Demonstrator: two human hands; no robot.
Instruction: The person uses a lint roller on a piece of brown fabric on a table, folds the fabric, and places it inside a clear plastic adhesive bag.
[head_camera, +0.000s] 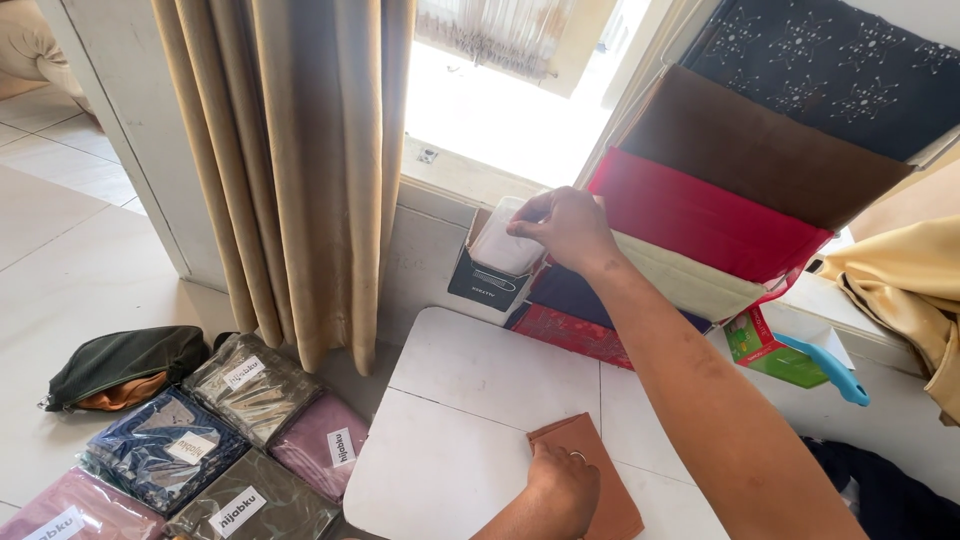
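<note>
Right hand (568, 228) grip closed on clear plastic container (503, 243), lifted atop dark box (487, 285): light, stiff, slick; take by edges. Left hand (563, 487) flat, pressing folded brown cloth (592, 470) on white tabletop (470, 420): soft.

I look down on a home room used for selling cloth: folded fabrics (730, 215) hang by the curtained window (300, 150) (daylight outside), bagged scarves (215, 440) on the tiled floor (70, 260).

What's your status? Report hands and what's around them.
Right hand gripping white container in dark box. Left hand pressing folded brown cloth on white table. Stacked fabrics beside the box.
</note>
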